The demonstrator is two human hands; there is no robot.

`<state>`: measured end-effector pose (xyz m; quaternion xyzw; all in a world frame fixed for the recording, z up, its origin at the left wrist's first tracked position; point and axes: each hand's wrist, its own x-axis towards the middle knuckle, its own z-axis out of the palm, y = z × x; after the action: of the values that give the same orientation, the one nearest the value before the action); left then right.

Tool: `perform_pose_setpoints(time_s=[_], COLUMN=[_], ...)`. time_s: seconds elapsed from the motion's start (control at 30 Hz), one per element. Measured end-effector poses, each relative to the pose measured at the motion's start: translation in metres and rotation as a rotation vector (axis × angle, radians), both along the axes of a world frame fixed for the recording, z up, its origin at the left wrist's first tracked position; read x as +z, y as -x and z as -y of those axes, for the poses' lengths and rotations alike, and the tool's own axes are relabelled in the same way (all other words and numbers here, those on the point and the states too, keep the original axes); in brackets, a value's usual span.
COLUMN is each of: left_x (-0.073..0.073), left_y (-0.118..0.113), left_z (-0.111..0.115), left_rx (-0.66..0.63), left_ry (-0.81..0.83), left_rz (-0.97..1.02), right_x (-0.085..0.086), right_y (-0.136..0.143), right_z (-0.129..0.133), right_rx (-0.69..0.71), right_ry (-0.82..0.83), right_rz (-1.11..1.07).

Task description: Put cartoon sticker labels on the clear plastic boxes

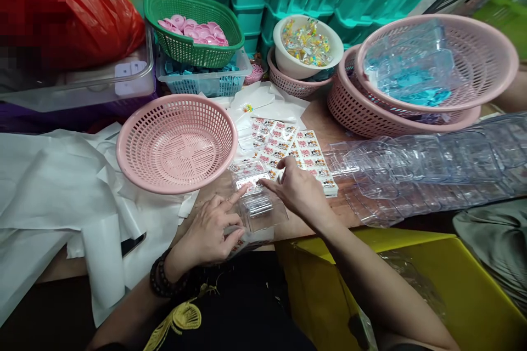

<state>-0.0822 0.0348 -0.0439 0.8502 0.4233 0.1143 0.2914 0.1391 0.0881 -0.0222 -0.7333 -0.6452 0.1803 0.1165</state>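
Note:
A clear plastic case (260,205) lies on the wooden table, with a small printed sticker (251,185) on its upper part. My left hand (214,226) rests at the case's left side, index finger stretched onto the sticker and the other fingers apart. From the right, my right hand (298,189) touches the sticker's right end with an extended finger, its other fingers curled; nothing is visibly held in it. Just beyond the hands are printed sticker sheets (315,160), partly overlapping.
An empty pink basket (177,142) stands at left beside white backing paper (53,192). Stacked clear cases (432,159) extend right, below pink baskets (486,88). Behind are a green basket (193,8) and a white bowl (288,63). A yellow box (325,296) is below the table edge.

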Motion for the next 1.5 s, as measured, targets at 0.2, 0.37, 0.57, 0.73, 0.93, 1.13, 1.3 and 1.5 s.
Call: perform_pose_setpoints(time_s=[0.2,0.37,0.57,0.73,0.93,1.13,1.3,1.5], left_x=[0.009,0.021,0.008,0.000,0.023,0.022,0.018,0.023], left_y=[0.013,0.026,0.026,0.026,0.019,0.012,0.017,0.017], left_z=[0.008,0.017,0.028,0.039,0.054,0.047,0.033,0.021], left_rx=[0.052,0.190,0.582,0.682,0.322,0.070,0.027,0.046], left_ry=[0.049,0.359,0.868,0.685,-0.448,-0.229,0.035,0.519], left_rz=[0.223,0.516,0.819,0.762,0.318,0.214,0.166,0.160], right_x=[0.027,0.015,-0.017,-0.013,0.000,0.002,0.000,-0.004], right_y=[-0.011,0.001,-0.002,0.002,0.017,0.015,0.007,0.005], right_z=[0.048,0.098,0.113,0.121,0.133,0.135,0.135,0.135], right_rx=[0.197,0.606,0.247,0.253,0.171,0.236,0.336,0.294], right_ry=[-0.226,-0.125,-0.057,-0.118,-0.005,-0.232,-0.247,-0.196], right_rz=[-0.308,-0.556,-0.975,-0.906,-0.912,-0.630,-0.520,-0.568])
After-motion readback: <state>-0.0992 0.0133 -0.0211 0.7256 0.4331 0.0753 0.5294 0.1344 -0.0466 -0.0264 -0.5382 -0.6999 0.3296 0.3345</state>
